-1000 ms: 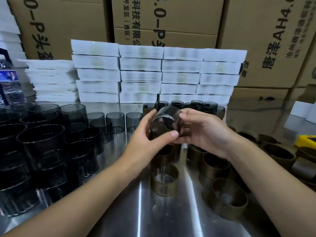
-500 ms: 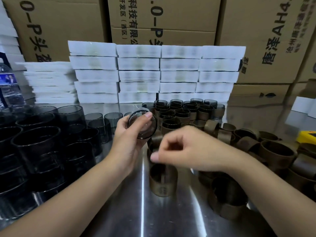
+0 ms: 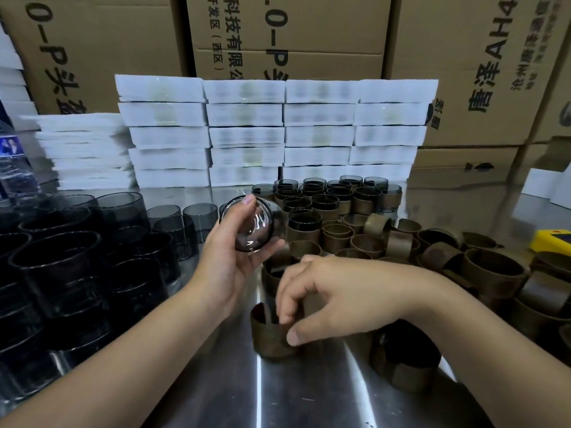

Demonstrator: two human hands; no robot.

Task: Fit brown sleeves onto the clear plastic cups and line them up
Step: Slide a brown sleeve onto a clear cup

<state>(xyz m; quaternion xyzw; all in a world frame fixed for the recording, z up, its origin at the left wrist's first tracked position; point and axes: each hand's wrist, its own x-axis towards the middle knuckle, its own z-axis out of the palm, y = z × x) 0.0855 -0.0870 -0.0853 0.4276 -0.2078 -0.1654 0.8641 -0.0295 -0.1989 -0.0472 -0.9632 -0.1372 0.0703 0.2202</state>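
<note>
My left hand grips a clear smoky plastic cup, tipped on its side with its base toward me, above the table's middle. My right hand reaches down and pinches the rim of a brown sleeve standing upright on the steel table. Finished sleeved cups stand in rows at the back centre. Loose brown sleeves lie scattered to the right. Bare cups crowd the left side.
Stacks of white trays form a wall behind the cups, with cardboard boxes behind them. A water bottle stands at the far left. A yellow object lies at the right edge.
My right hand let go of the cup, dropped toward me and took hold of a sleeve on the table. My left hand kept the cup and moved it slightly left.
</note>
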